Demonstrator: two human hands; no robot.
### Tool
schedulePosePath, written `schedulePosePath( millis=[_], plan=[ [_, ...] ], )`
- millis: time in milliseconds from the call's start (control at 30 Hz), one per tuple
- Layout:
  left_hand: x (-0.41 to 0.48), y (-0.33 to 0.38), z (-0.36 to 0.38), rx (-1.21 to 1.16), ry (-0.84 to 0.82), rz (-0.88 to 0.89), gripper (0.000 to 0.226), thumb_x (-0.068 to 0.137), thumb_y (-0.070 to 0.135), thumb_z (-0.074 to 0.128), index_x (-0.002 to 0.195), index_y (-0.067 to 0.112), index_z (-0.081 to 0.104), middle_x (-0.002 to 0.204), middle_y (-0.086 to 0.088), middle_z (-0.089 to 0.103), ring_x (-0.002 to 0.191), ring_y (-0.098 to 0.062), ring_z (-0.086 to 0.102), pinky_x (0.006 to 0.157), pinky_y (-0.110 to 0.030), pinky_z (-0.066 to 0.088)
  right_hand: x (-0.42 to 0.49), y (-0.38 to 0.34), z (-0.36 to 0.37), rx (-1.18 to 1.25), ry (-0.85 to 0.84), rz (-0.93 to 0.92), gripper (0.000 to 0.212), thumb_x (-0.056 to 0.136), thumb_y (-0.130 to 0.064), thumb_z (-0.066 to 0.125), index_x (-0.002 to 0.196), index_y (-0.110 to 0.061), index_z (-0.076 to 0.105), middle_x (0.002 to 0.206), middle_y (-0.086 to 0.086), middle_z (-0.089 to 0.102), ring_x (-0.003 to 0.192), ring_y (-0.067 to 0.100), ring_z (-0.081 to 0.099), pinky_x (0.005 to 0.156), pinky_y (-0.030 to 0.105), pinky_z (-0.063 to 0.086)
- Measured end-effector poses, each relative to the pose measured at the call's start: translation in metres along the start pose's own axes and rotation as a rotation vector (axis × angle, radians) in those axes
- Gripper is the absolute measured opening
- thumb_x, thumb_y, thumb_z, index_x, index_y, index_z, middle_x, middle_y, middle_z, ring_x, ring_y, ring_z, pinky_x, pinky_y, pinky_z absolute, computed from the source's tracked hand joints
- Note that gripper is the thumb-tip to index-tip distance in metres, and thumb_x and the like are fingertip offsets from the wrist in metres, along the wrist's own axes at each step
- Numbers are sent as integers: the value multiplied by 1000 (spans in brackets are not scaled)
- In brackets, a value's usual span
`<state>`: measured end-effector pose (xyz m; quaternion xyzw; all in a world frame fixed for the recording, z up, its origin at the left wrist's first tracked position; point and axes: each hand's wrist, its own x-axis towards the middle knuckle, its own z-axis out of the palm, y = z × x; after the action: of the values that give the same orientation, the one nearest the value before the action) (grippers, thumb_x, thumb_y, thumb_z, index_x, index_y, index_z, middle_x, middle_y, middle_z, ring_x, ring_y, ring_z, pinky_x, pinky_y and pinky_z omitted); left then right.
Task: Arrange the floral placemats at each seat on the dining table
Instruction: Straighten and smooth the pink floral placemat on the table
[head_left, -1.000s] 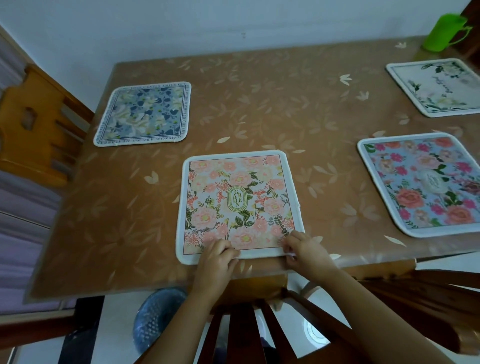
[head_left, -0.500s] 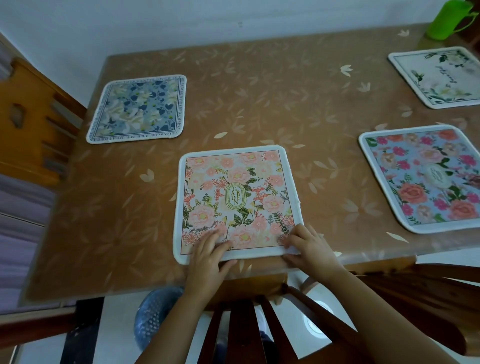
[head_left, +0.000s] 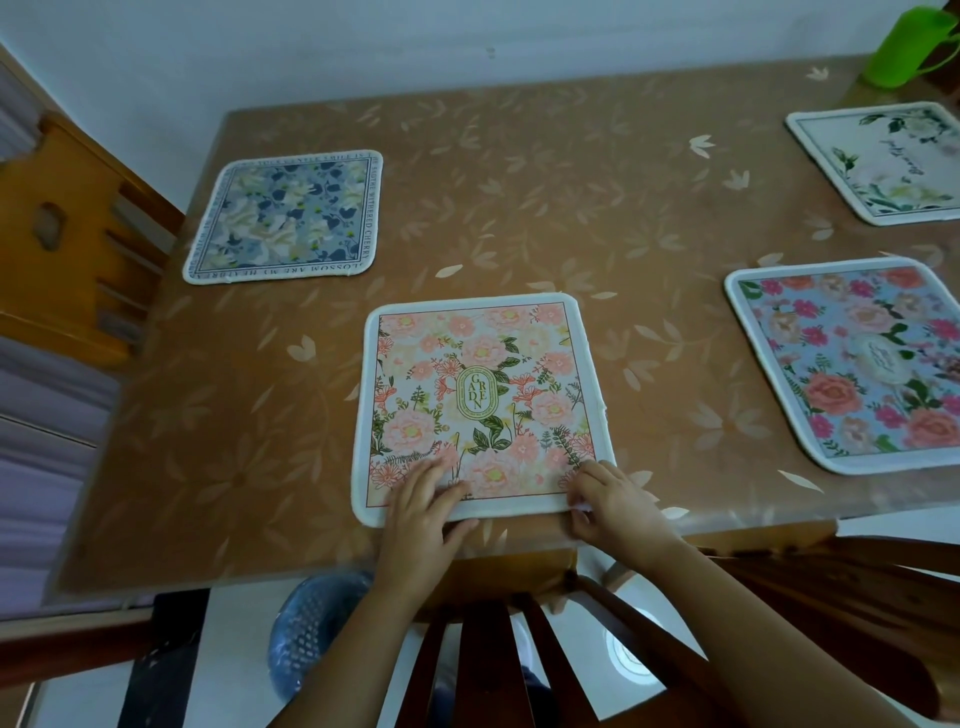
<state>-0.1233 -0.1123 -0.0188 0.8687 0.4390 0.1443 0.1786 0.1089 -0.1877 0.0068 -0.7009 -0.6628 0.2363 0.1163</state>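
**Placemats, floral, four on dining table (head_left: 519, 208)**

Blue placemat (head_left: 284, 218) lies by the left chair (head_left: 78, 234), serving that seat. Garden placemat (head_left: 478, 395) sits at the near edge, above a chair back (head_left: 483, 649). Left hand (head_left: 421, 512) presses it flat and right hand (head_left: 613, 501) pinches its near right corner, likely squaring it. Rose placemat (head_left: 852, 364) and white placemat (head_left: 883, 161) mark right-hand seats.

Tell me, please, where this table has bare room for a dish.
Widest bare patch: the middle of the table, between the blue placemat, Garden placemat, rose placemat and white placemat. Another lies left of the Garden placemat. Crowded: its near edge, under the left hand and right hand, and the right side.
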Motion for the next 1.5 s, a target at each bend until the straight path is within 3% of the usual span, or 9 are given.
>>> schedulePosePath(
  millis=[400, 633, 767, 867, 933, 1033, 1133, 1233, 1500],
  plan=[
    [1, 3, 0, -10, 4, 6, 39, 69, 23, 78, 105, 13, 67, 127, -12, 56, 123, -34, 42, 98, -54, 34, 0, 3, 2, 23, 46, 9, 9, 68, -2, 64, 75, -4, 59, 85, 14, 60, 83, 31, 55, 70, 39, 48],
    [-1, -3, 1, -26, 1, -33, 40, 73, 30, 75, 108, 15, 65, 130, -12, 54, 128, -25, 35, 99, -54, 33, -2, 5, 2, -16, 36, -3, 13, 74, -11, 64, 84, -8, 58, 94, 10, 58, 91, 29, 53, 76, 42, 50],
    [0, -13, 2, 47, -107, -86, 62, 85, 62, 36, 135, 25, 40, 150, -1, 23, 140, -18, 10, 112, -47, 8, 1, 6, 2, -77, 95, -1, 36, 76, -33, 67, 105, -14, 59, 108, 11, 58, 100, 32, 53, 78, 47, 51],
    [5, -15, 4, 212, -202, -68, 66, 85, 65, 8, 143, 33, 5, 153, 2, -2, 140, -14, -13, 110, -44, -12, 12, -3, 7, -210, 30, -30, 55, 86, -53, 34, 129, -21, 46, 136, 15, 47, 126, 38, 41, 99, 57, 35],
    [17, -14, 4, 279, -242, -46, 64, 88, 62, 10, 143, 31, 12, 153, -2, 8, 141, -24, 1, 109, -54, -3, 28, -12, 10, -321, -35, -45, 62, 88, -59, 18, 134, -25, 40, 142, 14, 41, 129, 41, 35, 96, 65, 32],
    [43, -19, 3, 311, -251, 11, 64, 86, 62, 20, 141, 31, 25, 151, -5, 22, 138, -32, 13, 104, -61, 8, 60, -13, 16, -321, -94, -89, 69, 82, -68, 15, 141, -34, 14, 153, 8, 11, 138, 40, 5, 104, 68, 12],
    [70, -32, 7, 341, -272, -9, 68, 81, 72, 8, 141, 40, -1, 154, 2, -6, 140, -23, -12, 108, -59, -2, 93, 2, 17, -331, -80, -151, 74, 75, -74, 20, 135, -44, -11, 151, -3, -13, 137, 29, -20, 107, 63, -6],
    [101, -43, 13, 342, -280, -36, 69, 76, 77, 1, 134, 45, -19, 150, 7, -22, 135, -17, -27, 106, -58, -11, 128, 11, 10, -335, -66, -179, 76, 76, -74, 29, 136, -45, -7, 151, -8, -13, 138, 25, -19, 107, 62, -8],
    [175, -58, 22, 366, -184, -87, 67, 80, 72, 3, 139, 43, -7, 153, 8, -12, 139, -17, -14, 108, -58, -5, 190, 23, 0, -270, 70, -114, 71, 83, -65, 32, 142, -36, 7, 155, -7, 3, 142, 21, -7, 109, 63, -3]
  ],
)
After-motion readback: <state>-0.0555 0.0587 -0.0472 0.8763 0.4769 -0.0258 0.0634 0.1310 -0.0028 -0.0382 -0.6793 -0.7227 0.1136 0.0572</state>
